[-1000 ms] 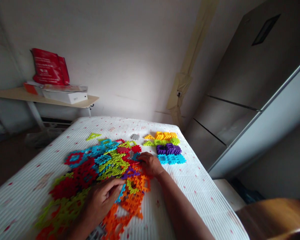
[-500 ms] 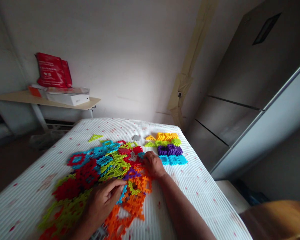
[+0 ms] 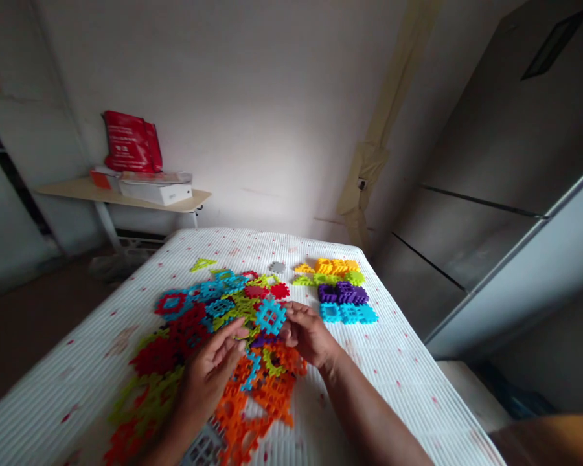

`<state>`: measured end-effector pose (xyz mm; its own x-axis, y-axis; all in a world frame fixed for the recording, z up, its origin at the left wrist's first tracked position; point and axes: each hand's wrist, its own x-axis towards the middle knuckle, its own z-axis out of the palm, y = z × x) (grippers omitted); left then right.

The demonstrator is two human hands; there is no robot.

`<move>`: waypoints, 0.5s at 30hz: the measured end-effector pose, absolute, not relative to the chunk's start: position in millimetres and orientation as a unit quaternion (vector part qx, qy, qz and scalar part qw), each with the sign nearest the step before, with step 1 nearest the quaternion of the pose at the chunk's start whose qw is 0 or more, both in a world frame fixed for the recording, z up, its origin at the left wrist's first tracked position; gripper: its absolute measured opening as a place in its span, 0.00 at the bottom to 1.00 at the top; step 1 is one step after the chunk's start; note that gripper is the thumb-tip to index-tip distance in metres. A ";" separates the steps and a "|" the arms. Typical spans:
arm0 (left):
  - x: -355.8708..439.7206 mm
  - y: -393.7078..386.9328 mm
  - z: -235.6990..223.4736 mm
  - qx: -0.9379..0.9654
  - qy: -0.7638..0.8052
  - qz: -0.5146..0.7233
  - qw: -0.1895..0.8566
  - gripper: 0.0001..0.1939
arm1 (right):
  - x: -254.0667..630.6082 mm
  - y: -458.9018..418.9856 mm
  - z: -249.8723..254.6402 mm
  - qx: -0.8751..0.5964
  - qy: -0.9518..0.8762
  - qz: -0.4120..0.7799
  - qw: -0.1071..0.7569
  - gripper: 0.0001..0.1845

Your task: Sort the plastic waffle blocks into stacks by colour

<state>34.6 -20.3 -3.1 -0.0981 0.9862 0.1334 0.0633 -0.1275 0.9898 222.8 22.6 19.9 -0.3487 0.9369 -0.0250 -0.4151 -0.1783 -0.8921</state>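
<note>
Between thumb and fingers, my right hand [image 3: 307, 331] grips a blue square interlocking tile [image 3: 271, 317] with a windowed middle and toothed edges, raised above the pile. My left hand [image 3: 222, 355] is just left of it, thumb and fingers apart, over the loose pieces. Under both hands spreads a mixed heap: orange tiles [image 3: 276, 388] in front, red tiles [image 3: 155, 355] to the left, green tiles [image 3: 238, 304] in the middle. Right of my right hand stand sorted rows of blue tiles [image 3: 348, 313], purple tiles [image 3: 343, 293], green tiles [image 3: 328, 279] and yellow tiles [image 3: 337, 266].
A grey tile [image 3: 276, 266] and a green triangle [image 3: 203, 264] lie apart near the far side of the cloth-covered table [image 3: 393, 388]. Behind left, a side table [image 3: 78, 188] bears a red bag [image 3: 132, 142] and a white box [image 3: 155, 191]. A tall grey cabinet [image 3: 490, 162] stands right.
My right hand has lifted the blue tile out of the heap and drawn it nearer. My left hand's thumb and fingers have spread apart. The view has turned slightly left.
</note>
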 end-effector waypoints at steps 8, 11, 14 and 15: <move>32.6 -22.9 6.0 0.437 0.523 0.545 0.488 0.25 | 193.8 6.3 14.1 -0.334 -0.485 0.662 0.464 0.16; 31.5 -23.9 7.7 0.426 0.524 0.556 0.483 0.21 | 197.2 3.4 18.1 -0.395 -0.586 0.471 0.528 0.13; 31.7 -25.1 8.8 0.426 0.520 0.555 0.489 0.19 | 200.3 -8.1 26.3 -0.414 -0.740 0.230 0.477 0.17; 31.7 -25.4 8.9 0.427 0.516 0.553 0.495 0.18 | 200.3 -12.9 28.4 -0.404 -0.787 0.158 0.439 0.20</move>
